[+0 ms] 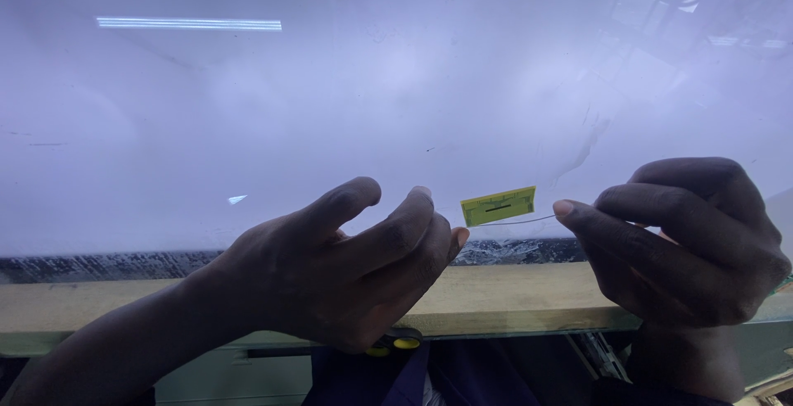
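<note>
A thin dark thread [512, 222] was held stretched between two bare hands just above a pale wooden ledge [496, 299]. The thread was pinched at one end by the fingertips of the right hand [686, 245], whose fingers were curled together into a loose fist above the right part of the ledge. The other end was met by the fingertips of the left hand [347, 270], which was half curled over the middle of the ledge, the thumb and forefinger raised and slightly parted; whether the thread was actually gripped there could not be told. A small yellow-green tag [498, 205] with a dark bar on it was seen just above the thread, between the two hands and above the ledge; whether it was fixed to the thread could not be told. A wide, glossy white sheet [372, 100] was spread behind and above the ledge, with faint reflections of a light strip and a window on it. Below the ledge, under the left hand, a small yellow and black object [396, 343] was partly hidden.
</note>
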